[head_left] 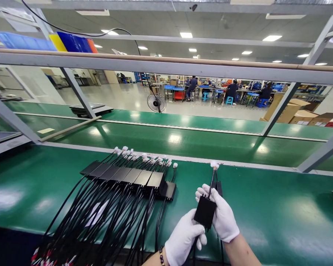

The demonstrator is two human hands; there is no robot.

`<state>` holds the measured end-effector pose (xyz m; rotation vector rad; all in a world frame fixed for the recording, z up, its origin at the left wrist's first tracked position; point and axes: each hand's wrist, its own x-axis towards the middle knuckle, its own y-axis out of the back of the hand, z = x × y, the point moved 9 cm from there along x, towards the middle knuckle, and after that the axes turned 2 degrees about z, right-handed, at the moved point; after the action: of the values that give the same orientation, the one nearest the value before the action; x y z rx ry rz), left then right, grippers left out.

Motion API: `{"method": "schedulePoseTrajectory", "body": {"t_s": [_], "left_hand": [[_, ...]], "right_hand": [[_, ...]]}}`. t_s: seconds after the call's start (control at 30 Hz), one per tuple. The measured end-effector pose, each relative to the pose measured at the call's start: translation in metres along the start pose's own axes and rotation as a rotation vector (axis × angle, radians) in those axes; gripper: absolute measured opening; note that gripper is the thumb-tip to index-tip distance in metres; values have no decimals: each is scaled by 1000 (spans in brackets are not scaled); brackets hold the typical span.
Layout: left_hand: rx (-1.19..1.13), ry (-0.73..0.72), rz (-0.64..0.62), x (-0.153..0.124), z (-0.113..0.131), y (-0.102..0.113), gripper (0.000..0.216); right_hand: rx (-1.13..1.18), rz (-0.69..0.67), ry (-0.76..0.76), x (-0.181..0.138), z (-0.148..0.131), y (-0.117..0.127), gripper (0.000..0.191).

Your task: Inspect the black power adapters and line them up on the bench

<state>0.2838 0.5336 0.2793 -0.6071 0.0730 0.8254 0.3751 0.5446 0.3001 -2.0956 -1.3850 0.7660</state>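
A flat black box [204, 212] with cables is held up over the green bench, tilted towards me. My left hand [185, 236], in a white glove, grips its lower end where the cable comes out. Gloved in white too, my right hand [223, 218] holds the box from its right side and from behind, with fingers partly hidden. White connectors [214, 164] end the cables above the box. Behind my right hand, part of another black box [218, 187] shows. To the left, several similar black boxes [122, 174] lie in a row, cables trailing towards me.
A green bench top [280, 207] spreads around my hands, bounded behind by a pale strip and a lower green belt [194, 142]. Grey frame posts [320, 151] rise on both sides. A white paper [97, 213] lies under the cables. A fan [156, 103] hangs beyond; people sit farther off.
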Motion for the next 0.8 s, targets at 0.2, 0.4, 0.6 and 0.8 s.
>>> {"method": "schedulePoseTrajectory", "body": {"t_s": [0.2, 0.4, 0.6, 0.8], "left_hand": [[-13, -68, 31, -3, 8, 2, 30], [22, -10, 37, -12, 2, -1, 35], [59, -74, 128, -17, 2, 4, 39], [95, -121, 139, -13, 11, 13, 41]], "right_hand": [[-303, -101, 24, -18, 6, -4, 70], [-628, -73, 140, -20, 3, 6, 52], [-741, 80, 232, -8, -11, 12, 43], [-581, -209, 66, -25, 12, -4, 68]]}}
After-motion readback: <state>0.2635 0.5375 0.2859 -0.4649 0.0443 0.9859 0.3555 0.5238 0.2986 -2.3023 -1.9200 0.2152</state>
